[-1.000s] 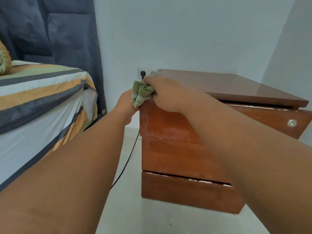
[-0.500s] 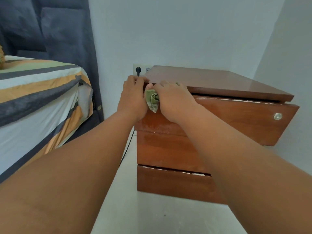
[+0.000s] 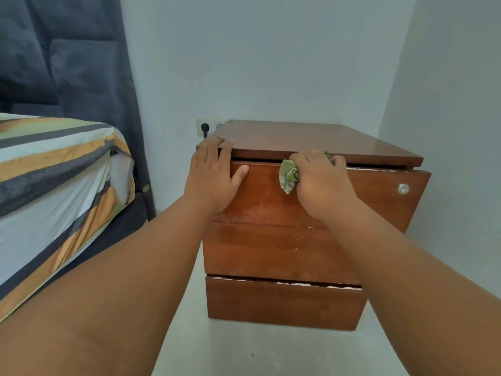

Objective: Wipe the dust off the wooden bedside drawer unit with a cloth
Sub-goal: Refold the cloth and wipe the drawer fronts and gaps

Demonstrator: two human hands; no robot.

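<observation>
The wooden bedside drawer unit (image 3: 284, 248) stands in the room's corner, with three reddish-brown drawer fronts and a glossy top. Its top drawer sits slightly out, with a round metal lock at the right. My right hand (image 3: 320, 185) presses a bunched green cloth (image 3: 289, 176) against the upper edge of the top drawer front, near the middle. My left hand (image 3: 214, 177) lies flat on the unit's front left corner, fingers over the top's edge and thumb on the drawer front. Pale dusty smears show lower on the top drawer front.
A bed with a striped sheet (image 3: 54, 185) stands close on the left, a dark padded headboard (image 3: 81, 63) behind it. A wall socket with a black plug (image 3: 205, 128) sits behind the unit's left rear corner. White walls close in at the back and right.
My right hand has slid the cloth to the right along the top drawer's upper edge, away from the left corner. My left hand stays on that corner, now spread flat.
</observation>
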